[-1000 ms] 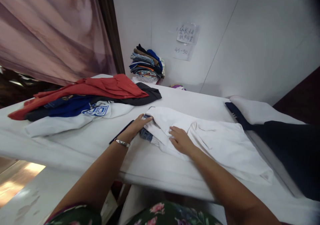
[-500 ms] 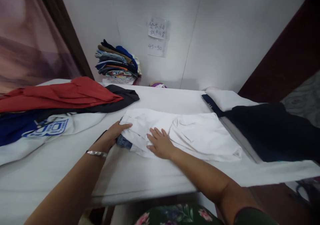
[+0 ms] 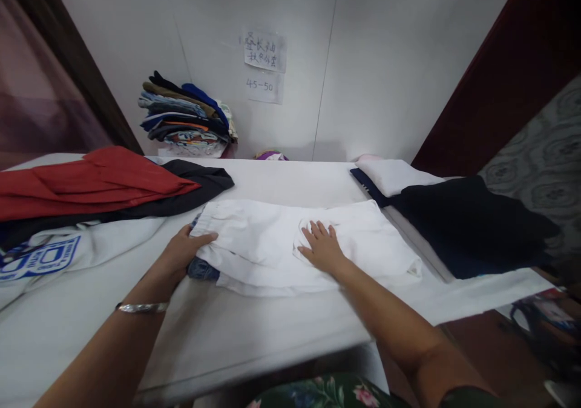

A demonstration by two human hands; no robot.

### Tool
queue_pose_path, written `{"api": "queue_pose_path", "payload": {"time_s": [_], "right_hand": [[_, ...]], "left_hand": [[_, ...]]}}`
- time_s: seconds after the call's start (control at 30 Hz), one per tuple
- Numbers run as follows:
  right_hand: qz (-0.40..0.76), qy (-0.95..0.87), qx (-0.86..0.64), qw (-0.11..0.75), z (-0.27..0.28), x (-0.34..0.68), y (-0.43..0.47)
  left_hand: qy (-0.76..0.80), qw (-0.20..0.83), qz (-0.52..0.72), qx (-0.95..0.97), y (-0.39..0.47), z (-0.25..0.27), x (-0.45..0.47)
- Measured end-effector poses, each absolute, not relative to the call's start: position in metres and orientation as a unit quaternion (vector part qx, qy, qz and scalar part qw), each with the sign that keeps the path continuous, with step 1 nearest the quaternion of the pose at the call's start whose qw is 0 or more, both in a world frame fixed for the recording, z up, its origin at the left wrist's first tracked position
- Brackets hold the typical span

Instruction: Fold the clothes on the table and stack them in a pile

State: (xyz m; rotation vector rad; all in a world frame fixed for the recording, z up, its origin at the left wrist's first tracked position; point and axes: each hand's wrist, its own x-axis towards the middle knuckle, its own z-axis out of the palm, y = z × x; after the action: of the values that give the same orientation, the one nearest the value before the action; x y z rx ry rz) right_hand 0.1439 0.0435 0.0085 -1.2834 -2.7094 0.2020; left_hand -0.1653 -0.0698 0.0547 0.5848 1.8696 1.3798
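A pair of white pants [image 3: 263,250] lies folded lengthwise across the table in front of me, its gathered waistband at the left. My left hand [image 3: 184,250] grips that waistband end, thumb on top and the fingers mostly hidden at the edge. Beneath the same end, a bit of blue denim [image 3: 203,269] sticks out. My right hand [image 3: 323,247] rests flat on the pants right of their middle, fingers spread, over some creases in the cloth.
Red [image 3: 100,178] and dark [image 3: 213,175] garments lie at the left, by a white one with blue print [image 3: 54,255]. Dark folded clothes [image 3: 463,226] and a white piece [image 3: 393,175] lie right. Behind the table [image 3: 290,181] stands a clothes stack [image 3: 186,117]; paper signs [image 3: 264,63] hang above.
My right hand has slid to the right along the pants, and the cloth near the waistband lies flatter. My left hand stays at the waistband end. The view has shifted slightly right.
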Motion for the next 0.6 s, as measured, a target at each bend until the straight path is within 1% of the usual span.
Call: {"api": "queue_pose_path", "payload": {"time_s": [0.1,0.27,0.43,0.6], "right_hand": [[0.046,-0.904,-0.42,0.064,-0.008,0.141,0.043],[0.044,-0.906,-0.415,0.07,-0.006,0.139,0.041],[0.052,-0.904,-0.417,0.082,-0.005,0.139,0.042],[0.055,-0.902,-0.421,0.08,-0.002,0.138,0.042]], "left_hand": [[0.692,0.374,0.57,0.237,-0.067,0.074,-0.153],[0.655,0.36,0.582,0.319,-0.054,0.117,-0.122],[0.649,0.291,0.542,0.448,-0.024,0.162,-0.076],[0.613,0.278,0.477,0.566,0.019,0.186,-0.006]]}}
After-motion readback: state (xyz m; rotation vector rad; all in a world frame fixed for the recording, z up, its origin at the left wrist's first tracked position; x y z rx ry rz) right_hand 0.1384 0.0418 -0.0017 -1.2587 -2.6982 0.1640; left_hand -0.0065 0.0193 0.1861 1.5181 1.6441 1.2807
